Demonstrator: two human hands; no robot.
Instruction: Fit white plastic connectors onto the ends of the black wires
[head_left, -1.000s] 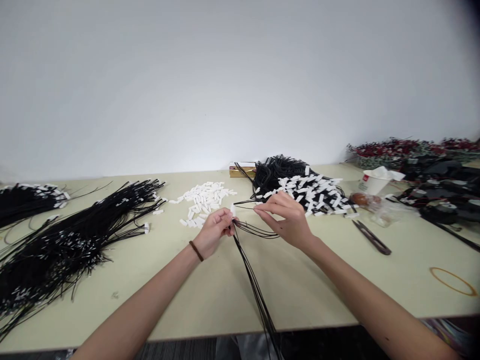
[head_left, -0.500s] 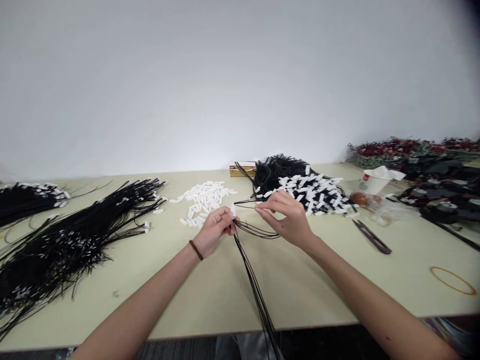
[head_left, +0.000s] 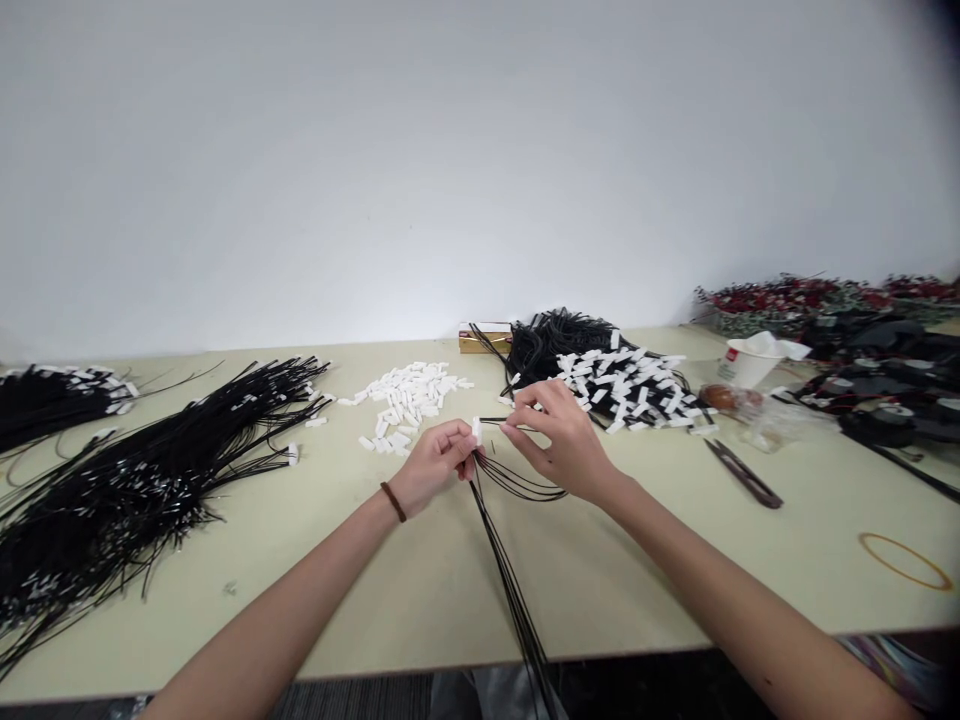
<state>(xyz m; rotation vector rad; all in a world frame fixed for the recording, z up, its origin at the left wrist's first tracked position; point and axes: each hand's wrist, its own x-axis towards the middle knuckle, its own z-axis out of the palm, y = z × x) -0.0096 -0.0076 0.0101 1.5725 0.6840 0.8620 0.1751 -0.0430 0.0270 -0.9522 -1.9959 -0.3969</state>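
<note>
Pinched in my left hand [head_left: 442,455] is a small white plastic connector [head_left: 476,431], held upright above the table. My right hand [head_left: 559,440] is closed, thumb against fingertips, on a thin black wire [head_left: 491,420] that runs across to the connector. Whether the wire's end sits inside the connector is too small to tell. Several more black wires [head_left: 521,485] loop out from the connector beneath my right hand. A bundle of black wires [head_left: 514,580] hangs from my left hand down over the table's front edge.
Loose white connectors [head_left: 409,400] lie behind my left hand. Black wire bundles [head_left: 172,470] cover the left side. Wired connectors [head_left: 630,385] are heaped behind my right hand. Thread snips [head_left: 744,474], a paper cup [head_left: 746,362] and a rubber band [head_left: 904,561] lie at right.
My left hand has shifted slightly right with the connector. My right hand has moved a little left and down, so its fingertips are closer to the connector.
</note>
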